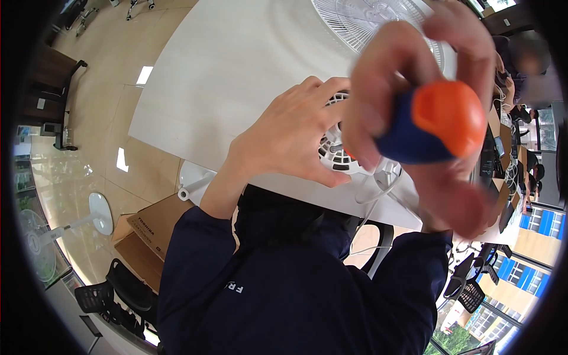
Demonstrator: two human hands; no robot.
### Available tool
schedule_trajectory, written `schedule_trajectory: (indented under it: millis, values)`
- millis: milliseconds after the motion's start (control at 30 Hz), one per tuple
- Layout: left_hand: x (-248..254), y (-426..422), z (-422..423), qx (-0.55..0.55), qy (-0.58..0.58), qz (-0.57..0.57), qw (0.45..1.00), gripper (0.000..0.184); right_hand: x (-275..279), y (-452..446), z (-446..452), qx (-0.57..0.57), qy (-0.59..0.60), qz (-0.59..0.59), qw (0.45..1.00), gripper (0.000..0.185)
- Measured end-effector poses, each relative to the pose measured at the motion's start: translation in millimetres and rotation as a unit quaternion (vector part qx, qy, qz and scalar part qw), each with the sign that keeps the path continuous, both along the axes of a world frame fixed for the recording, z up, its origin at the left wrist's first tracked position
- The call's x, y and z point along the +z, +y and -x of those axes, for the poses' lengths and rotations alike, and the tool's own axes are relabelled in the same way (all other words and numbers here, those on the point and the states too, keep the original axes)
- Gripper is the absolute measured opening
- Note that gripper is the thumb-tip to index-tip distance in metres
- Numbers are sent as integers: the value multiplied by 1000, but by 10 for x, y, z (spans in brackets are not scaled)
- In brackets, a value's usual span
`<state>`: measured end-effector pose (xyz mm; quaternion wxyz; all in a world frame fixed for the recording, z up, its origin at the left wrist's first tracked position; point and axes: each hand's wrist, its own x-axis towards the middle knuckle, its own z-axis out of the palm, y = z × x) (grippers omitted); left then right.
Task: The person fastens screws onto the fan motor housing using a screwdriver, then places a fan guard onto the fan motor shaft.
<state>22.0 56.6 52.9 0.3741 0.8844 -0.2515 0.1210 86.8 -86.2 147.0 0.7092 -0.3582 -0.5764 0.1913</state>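
Note:
Close to the camera, my right hand (426,112) is wrapped round a tool with an orange and dark blue handle (452,121), like a screwdriver; its shaft is hidden. My left hand (290,130) has its fingers and thumb curved around the edge of a round white slotted housing (336,157) at the table's near edge. Part of that housing is covered by my right hand. A white cable (384,192) runs down beside it. Beyond my hands, a round fan grille (349,23) lies on the white table (195,94).
At the left, a cardboard box (145,228) and a standing fan (68,228) are on the floor, with a black chair (127,290) near them. A white fan base (195,177) shows by the table edge. Another person (518,59) is at the upper right.

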Motion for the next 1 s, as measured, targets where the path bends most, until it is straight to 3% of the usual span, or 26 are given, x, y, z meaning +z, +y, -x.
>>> schedule_trajectory:
  millis: [33, 100, 167, 200, 233, 300, 433, 500, 600, 633, 733, 800, 867, 1000]
  values:
    - [-7, 10, 1, 0, 4, -3, 1000, 78, 272, -146, 263, -186, 97, 215, 954, 94]
    - [-29, 9, -15, -1, 8, -7, 1000, 78, 220, -78, 338, -228, 77, 204, 949, 90]
    - [-63, 9, -55, -33, 43, 108, 993, 75, 135, 2, 387, -308, 37, 184, 933, 83]
    - [-71, 6, -61, -49, 61, 165, 983, 74, 90, 8, 308, -309, 38, 184, 932, 83]
    - [-44, 5, -44, -50, 61, 164, 983, 74, 38, 31, 129, -172, -11, 113, 979, 86]
    - [19, -3, 4, 8, -31, 8, 999, 77, -29, 21, -146, 111, -104, -36, 988, 93]
    - [-53, 11, -16, 2, 10, -24, 1000, 80, 81, -151, -124, 44, -60, 73, 995, 95]
    - [-195, -16, -43, 10, -118, 114, 986, 83, 69, -138, -111, 30, -47, 82, 995, 93]
    - [-167, -38, -155, -54, -171, 150, 972, 83, 65, -117, -93, 17, -37, 87, 995, 90]
    - [-85, -5, -52, -23, -52, 17, 998, 76, 57, -110, -97, 15, -31, 89, 995, 89]
    - [-19, 15, -7, 17, 0, -37, 999, 67, 67, -102, -121, 12, -20, 94, 995, 86]
    - [-65, 21, -16, -8, -11, 16, 1000, 60, 74, -88, -115, 13, -18, 99, 995, 84]
    - [-98, -5, -27, -6, -147, 14, 989, 65, 90, -87, -97, 8, -8, 106, 994, 82]
    - [160, 50, 32, -48, -21, 63, 997, 71, 154, -59, 0, -31, 62, 139, 988, 78]
